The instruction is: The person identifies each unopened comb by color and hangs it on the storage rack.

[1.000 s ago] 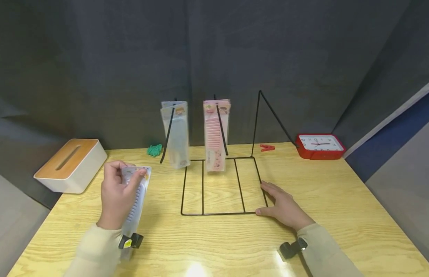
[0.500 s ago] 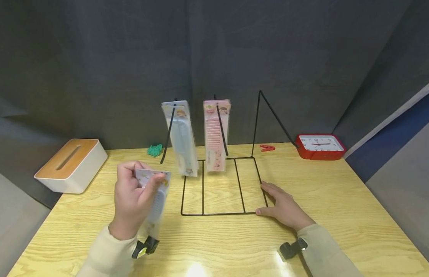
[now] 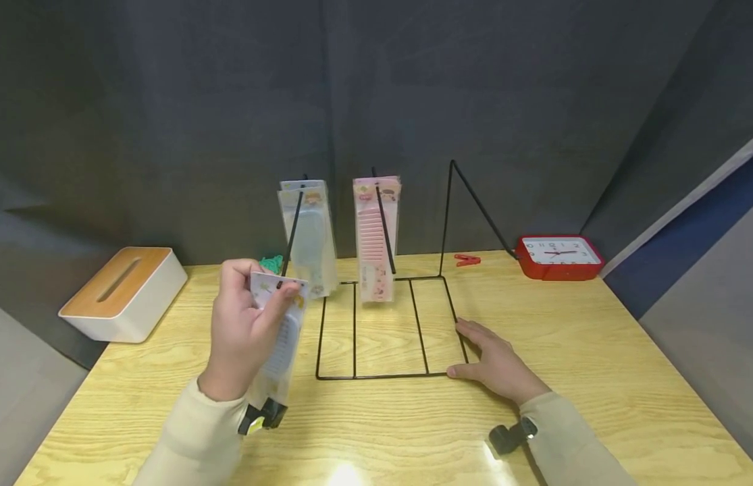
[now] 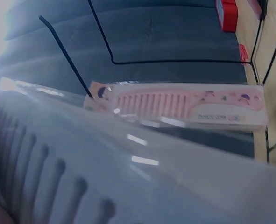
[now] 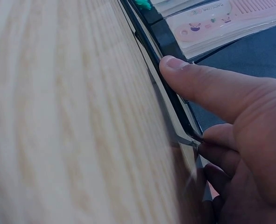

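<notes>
In the head view my left hand (image 3: 244, 331) pinches a blue packaged comb (image 3: 279, 344) by its top card, thumb on the front. The tip of the left prong of a black wire display rack (image 3: 388, 376) overlaps that card near its top edge. More blue packaged combs (image 3: 309, 236) hang farther back on this prong. Pink packaged combs (image 3: 375, 236) hang on the middle prong; the right prong is bare. My right hand (image 3: 498, 358) holds the rack's front right base corner, thumb (image 5: 198, 81) at the front bar and fingertips at the side bar.
A white tissue box (image 3: 130, 290) with a wooden lid stands at the left. Behind the rack lie a green bundle (image 3: 270, 264) and a red clothespin (image 3: 467, 260). A red clock (image 3: 560, 258) is at the back right. Dark cloth hangs behind the table (image 3: 376, 432).
My left hand has moved right and forward, bringing the packaged comb to the left prong's tip. The hanging blue packs have swung. My right hand stays on the rack.
</notes>
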Motion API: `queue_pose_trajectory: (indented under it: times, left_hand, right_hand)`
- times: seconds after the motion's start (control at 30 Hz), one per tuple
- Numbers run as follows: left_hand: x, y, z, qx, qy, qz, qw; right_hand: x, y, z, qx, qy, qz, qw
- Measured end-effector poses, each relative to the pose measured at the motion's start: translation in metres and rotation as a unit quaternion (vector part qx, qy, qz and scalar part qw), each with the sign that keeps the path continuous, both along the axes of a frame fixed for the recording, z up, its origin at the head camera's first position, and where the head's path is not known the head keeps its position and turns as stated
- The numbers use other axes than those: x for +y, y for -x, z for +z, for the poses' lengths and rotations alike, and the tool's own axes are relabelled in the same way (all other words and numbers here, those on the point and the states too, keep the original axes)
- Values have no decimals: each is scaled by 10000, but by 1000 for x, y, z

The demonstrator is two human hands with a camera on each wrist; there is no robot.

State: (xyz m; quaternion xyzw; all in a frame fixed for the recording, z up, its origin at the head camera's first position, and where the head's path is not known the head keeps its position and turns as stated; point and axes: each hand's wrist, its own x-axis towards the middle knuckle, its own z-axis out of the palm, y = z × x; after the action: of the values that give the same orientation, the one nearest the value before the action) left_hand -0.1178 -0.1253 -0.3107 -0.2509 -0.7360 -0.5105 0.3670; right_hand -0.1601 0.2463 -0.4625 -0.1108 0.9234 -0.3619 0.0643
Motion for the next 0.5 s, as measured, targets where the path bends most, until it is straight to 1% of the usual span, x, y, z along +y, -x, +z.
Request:
queue_pose_trajectory:
  times: [0.17, 0.23, 0.3, 0.37, 0.5]
  left_hand:
    - [-2, 9, -3, -155, 190, 209, 9995]
    - [-2, 14, -3, -224, 257, 372, 9987]
    - [-1, 20, -2, -368, 326, 546, 9973]
    - [0, 28, 0, -538, 374, 631, 9959]
    - [2, 50, 5, -728, 555, 760, 9929]
  right_hand:
    - [0, 0, 0, -8, 6, 19, 10000]
    - [0, 0, 0, -14, 19, 29, 10000]
    - [0, 1, -1, -9, 23, 34, 10000]
    - [1, 1, -1, -3, 31, 39, 10000]
    - [1, 1, -2, 27, 30, 57, 10000]
